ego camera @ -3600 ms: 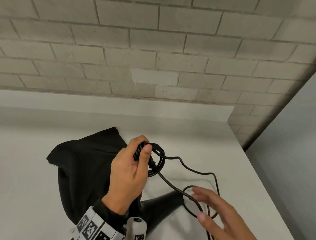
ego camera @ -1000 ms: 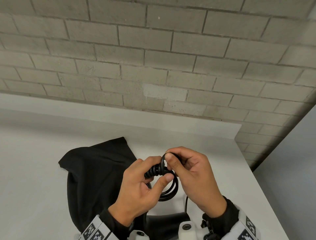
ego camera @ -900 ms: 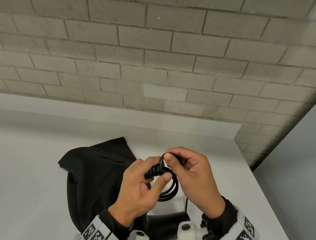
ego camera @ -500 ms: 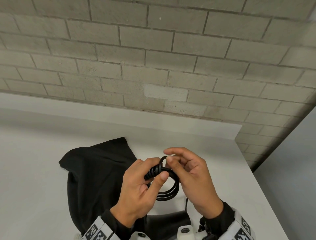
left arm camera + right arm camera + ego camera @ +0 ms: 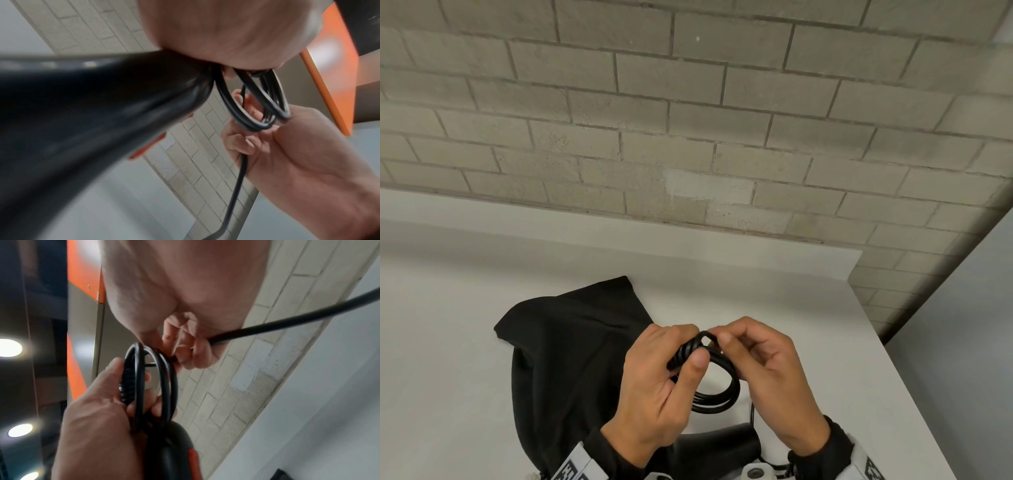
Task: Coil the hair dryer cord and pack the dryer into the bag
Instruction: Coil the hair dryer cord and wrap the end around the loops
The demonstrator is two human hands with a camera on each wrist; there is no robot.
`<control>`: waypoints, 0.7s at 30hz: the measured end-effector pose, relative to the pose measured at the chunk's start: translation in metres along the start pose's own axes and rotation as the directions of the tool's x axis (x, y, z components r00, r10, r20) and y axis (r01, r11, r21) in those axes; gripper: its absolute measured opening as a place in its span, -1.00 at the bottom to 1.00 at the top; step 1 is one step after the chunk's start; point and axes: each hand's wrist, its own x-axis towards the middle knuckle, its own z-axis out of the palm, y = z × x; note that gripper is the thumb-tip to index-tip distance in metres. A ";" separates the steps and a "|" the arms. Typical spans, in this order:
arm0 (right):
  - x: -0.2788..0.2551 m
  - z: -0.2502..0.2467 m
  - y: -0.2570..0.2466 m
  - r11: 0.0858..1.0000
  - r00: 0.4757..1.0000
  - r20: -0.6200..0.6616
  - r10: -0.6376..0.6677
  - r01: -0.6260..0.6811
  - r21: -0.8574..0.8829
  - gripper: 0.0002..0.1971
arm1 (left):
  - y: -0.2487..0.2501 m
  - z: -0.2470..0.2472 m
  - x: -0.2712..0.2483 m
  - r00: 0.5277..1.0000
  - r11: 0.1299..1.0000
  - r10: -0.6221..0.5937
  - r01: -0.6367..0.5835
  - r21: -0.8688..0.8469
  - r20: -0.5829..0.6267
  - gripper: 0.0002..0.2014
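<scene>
The black hair dryer (image 5: 717, 448) hangs below my hands, its body close to the lens in the left wrist view (image 5: 98, 116) and the right wrist view (image 5: 170, 456). My left hand (image 5: 664, 380) grips the ribbed cord end and the stacked loops of the black cord coil (image 5: 717, 399). My right hand (image 5: 763, 370) pinches the cord at the top of the coil (image 5: 156, 381); a loose length of cord (image 5: 298, 319) trails from its fingers. The black fabric bag (image 5: 565, 346) lies on the white table, left of and under my hands.
The white table (image 5: 448, 342) ends at a grey brick wall (image 5: 688, 120) behind. Its right edge (image 5: 914, 404) drops off to a grey floor. The table's left part lies bare beside the bag.
The loose cord that lay on the table has been wound into a small coil in my left hand. Over the last second my right hand shifted its pinch at the coil's top.
</scene>
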 end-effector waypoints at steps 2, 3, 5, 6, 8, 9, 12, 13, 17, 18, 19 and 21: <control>-0.006 -0.002 -0.001 0.999 0.997 0.062 -0.035 0.035 0.009 -0.74 | 0.001 0.001 0.000 1.000 1.000 -0.012 0.012 -0.010 -0.010 -0.69; -0.008 -0.003 -0.003 0.999 0.995 0.091 -0.036 0.038 -0.019 -0.71 | 0.001 0.001 0.000 1.000 0.999 -0.025 0.025 -0.029 -0.015 -0.70; -0.011 -0.003 -0.004 0.995 0.994 0.112 -0.016 0.027 -0.097 -0.73 | 0.001 0.001 0.000 0.999 0.998 -0.046 0.045 -0.049 -0.021 -0.70; -0.011 -0.003 -0.003 0.992 0.995 0.104 -0.005 0.018 -0.122 -0.78 | 0.001 0.001 0.000 0.999 0.998 -0.050 0.049 -0.046 -0.019 -0.69; -0.010 -0.003 -0.002 0.986 0.996 0.091 -0.007 0.022 -0.163 -0.88 | 0.002 0.001 -0.001 0.999 0.997 -0.054 0.054 -0.046 -0.006 -0.70; -0.009 -0.004 -0.001 0.983 0.995 0.095 -0.017 0.034 -0.182 -0.91 | 0.003 0.001 -0.001 0.998 0.998 -0.057 0.056 -0.042 -0.002 -0.70; -0.007 -0.009 -0.003 0.976 0.989 0.147 -0.029 0.060 -0.208 -0.89 | 0.005 -0.001 -0.002 0.996 0.996 -0.089 0.089 -0.028 0.003 -0.68; -0.007 -0.010 -0.004 0.975 0.985 0.171 -0.027 0.064 -0.212 -0.89 | 0.006 -0.001 -0.003 0.994 0.993 -0.108 0.108 -0.043 0.008 -0.67; -0.005 -0.015 -0.005 0.969 0.975 0.220 -0.013 0.066 -0.236 -0.86 | 0.013 -0.005 -0.001 0.991 0.993 -0.104 0.108 -0.045 0.079 -0.74; -0.004 -0.015 -0.005 0.969 0.976 0.219 -0.009 0.063 -0.238 -0.85 | 0.014 -0.006 0.000 0.989 0.994 -0.105 0.109 -0.031 0.102 -0.75; -0.005 -0.015 -0.004 0.969 0.977 0.213 -0.004 0.056 -0.240 -0.84 | 0.016 -0.007 0.001 0.986 0.993 -0.112 0.114 -0.012 0.121 -0.75; -0.005 -0.015 -0.003 0.967 0.980 0.199 0.007 0.044 -0.251 -0.81 | 0.017 -0.008 0.002 0.981 0.991 -0.129 0.125 0.038 0.147 -0.73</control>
